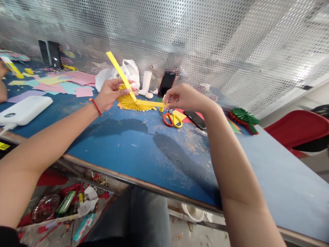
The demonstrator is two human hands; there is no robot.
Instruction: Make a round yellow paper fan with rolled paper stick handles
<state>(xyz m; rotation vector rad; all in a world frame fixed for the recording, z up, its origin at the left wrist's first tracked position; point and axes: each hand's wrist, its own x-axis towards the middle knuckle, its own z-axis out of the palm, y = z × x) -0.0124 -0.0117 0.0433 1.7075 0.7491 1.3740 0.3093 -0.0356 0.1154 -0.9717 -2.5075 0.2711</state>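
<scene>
My left hand [117,92] pinches a pleated yellow paper fan [136,104], held just above the blue table. Two flat yellow arms stick out from the fan: one paper strip [118,70] slants up past my fingers, and another strip [151,103] reaches right to my other hand. At that strip's end, the bent fingers of my right hand [177,97] close round a small yellow and white glue stick [161,109], partly hidden by fingers and strip. Red and yellow scissors [172,120] lie just below my right hand.
Beyond my hands stand a white plastic bag [131,70] and a leaning phone [167,83]. Another phone [195,119] lies right of the scissors. Coloured paper sheets [61,82] and a white power bank [25,110] are left; a green paper fan [244,116] sits right. A perforated metal screen [218,41] rises behind.
</scene>
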